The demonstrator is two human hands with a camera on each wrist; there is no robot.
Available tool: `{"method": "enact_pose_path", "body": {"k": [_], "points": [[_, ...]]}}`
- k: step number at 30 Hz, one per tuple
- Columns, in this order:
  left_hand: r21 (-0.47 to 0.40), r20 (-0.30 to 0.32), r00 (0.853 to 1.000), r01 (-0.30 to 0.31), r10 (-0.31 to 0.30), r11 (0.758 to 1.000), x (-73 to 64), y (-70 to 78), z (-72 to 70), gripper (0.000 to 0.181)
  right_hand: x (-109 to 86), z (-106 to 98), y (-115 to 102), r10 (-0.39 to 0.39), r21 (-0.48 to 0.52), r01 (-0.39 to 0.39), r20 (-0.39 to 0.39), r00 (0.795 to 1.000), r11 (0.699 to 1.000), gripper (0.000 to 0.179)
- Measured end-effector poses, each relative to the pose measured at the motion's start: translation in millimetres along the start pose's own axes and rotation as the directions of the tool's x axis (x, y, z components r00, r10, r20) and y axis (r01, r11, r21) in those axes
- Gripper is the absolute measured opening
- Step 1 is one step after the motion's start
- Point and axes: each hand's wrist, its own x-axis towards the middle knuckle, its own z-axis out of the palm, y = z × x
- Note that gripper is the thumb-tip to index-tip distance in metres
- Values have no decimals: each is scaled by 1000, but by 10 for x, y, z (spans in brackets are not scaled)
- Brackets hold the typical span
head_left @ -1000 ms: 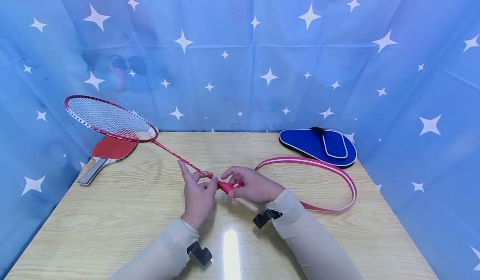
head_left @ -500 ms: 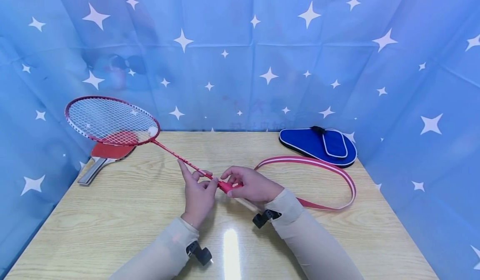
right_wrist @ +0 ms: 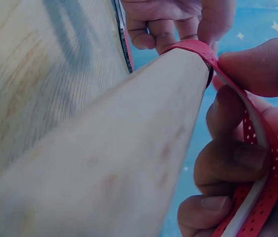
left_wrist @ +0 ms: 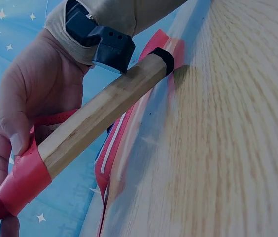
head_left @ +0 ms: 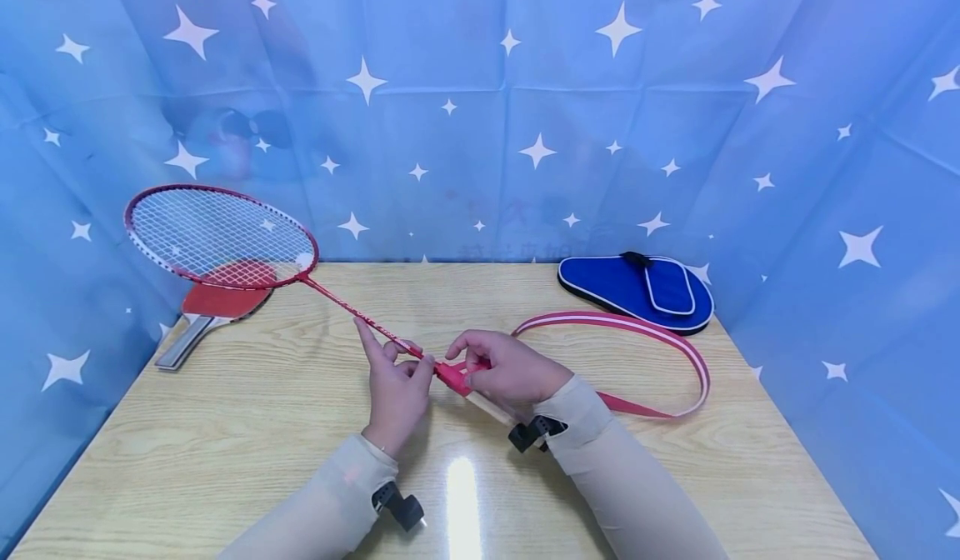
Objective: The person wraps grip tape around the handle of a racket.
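A red badminton racket point(head_left: 330, 293) slants from upper left towards the middle of the head view, its strung head raised over the table. My left hand point(head_left: 397, 397) pinches its shaft just above the handle, index finger extended along it. Red perforated grip tape point(left_wrist: 28, 177) wraps the top of the bare wooden handle point(left_wrist: 99, 113); the rest is unwrapped wood with a black band at the butt. With thumb and curled fingers, my right hand point(head_left: 517, 368) holds the loose tape point(right_wrist: 272, 182) taut beside the handle. Its remaining length loops out to the right.
A red table tennis bat point(head_left: 225, 297) lies at the back left, partly behind the racket's strings. At the back right is a blue bat case point(head_left: 615, 281) with white piping. A star-patterned blue curtain point(head_left: 450, 152) borders the wooden table point(head_left: 225, 460).
The racket has turned about its shaft, so its head faces more towards the view. My right hand has shifted slightly right, showing more wrapped tape and wood. My left hand stays put.
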Motion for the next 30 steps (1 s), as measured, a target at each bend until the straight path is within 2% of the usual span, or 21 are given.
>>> {"method": "enact_pose_path", "body": {"k": [6, 13, 20, 30], "points": [[-37, 4, 1000, -8, 8, 999, 2, 13, -2, 124, 13, -5, 27, -31, 23, 31, 15, 999, 999, 39], [-57, 9, 1000, -20, 20, 998, 18, -7, 4, 124, 14, -28, 30, 35, -3, -35, 7, 999, 999, 43], [-61, 31, 999, -13, 15, 998, 32, -19, -12, 123, 10, -26, 33, 85, 31, -87, 76, 994, 996, 55], [-52, 43, 999, -18, 20, 999, 60, -56, -13, 123, 9, -6, 15, 49, 12, -50, 84, 995, 999, 48]]}}
